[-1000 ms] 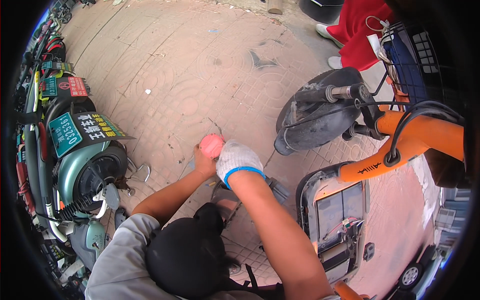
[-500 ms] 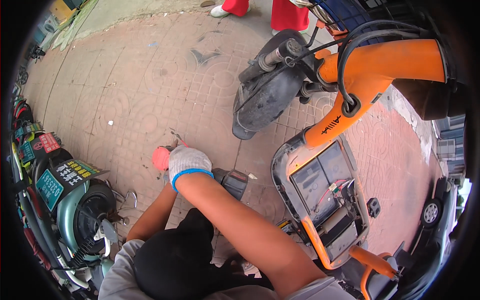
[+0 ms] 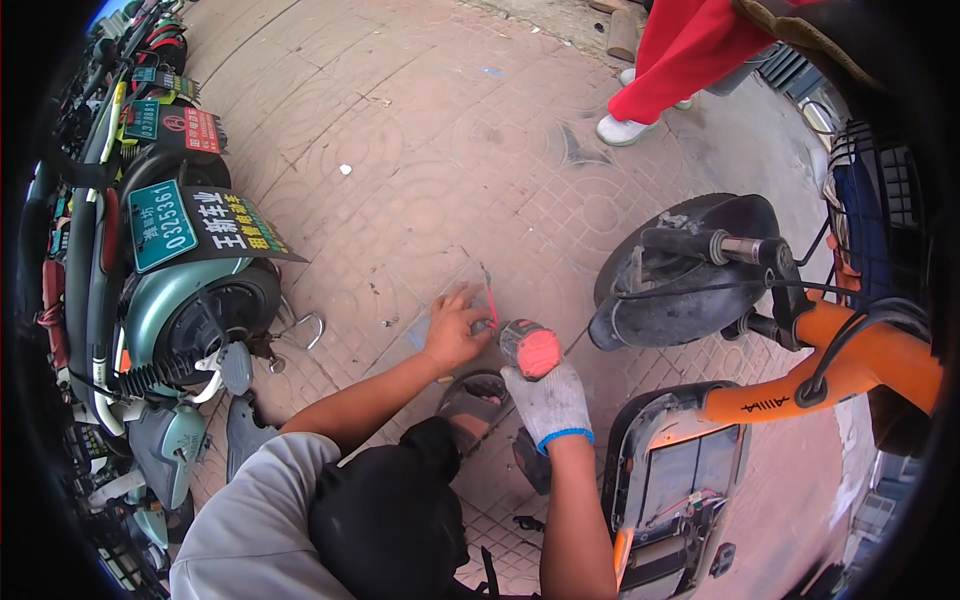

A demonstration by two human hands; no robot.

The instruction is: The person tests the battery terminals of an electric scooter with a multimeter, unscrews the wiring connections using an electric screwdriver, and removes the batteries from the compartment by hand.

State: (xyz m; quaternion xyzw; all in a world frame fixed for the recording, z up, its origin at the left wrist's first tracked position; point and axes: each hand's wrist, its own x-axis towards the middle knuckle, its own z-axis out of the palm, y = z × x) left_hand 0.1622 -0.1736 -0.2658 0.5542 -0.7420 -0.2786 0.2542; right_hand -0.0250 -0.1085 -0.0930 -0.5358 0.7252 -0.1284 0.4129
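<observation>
My left hand [image 3: 457, 330] is bare and reaches low over the paving, its fingers bent and closed at a thin red strip [image 3: 491, 300] with a dark thin end. In a white knitted glove with a blue cuff, my right hand [image 3: 556, 402] grips a tool with a round red end and a dark body [image 3: 533, 348]. Its kind does not show clearly. The tool's far side lies close to my left fingertips. Just below my hands is a sandalled foot [image 3: 470, 405]. A black shape covers part of my body at the lower edge.
To the right stands an orange electric bike frame [image 3: 830, 345] with its front wheel and black mudguard [image 3: 690, 270]. Its floor compartment [image 3: 690, 480] is uncovered, showing wires. Parked scooters [image 3: 190, 310] line the left. A person in red trousers [image 3: 680, 60] stands at the far right.
My view has swung, so the scooters and orange bike appear shifted. My hands, crossed before, are now side by side, the gloved right hand to the right with the red-ended tool.
</observation>
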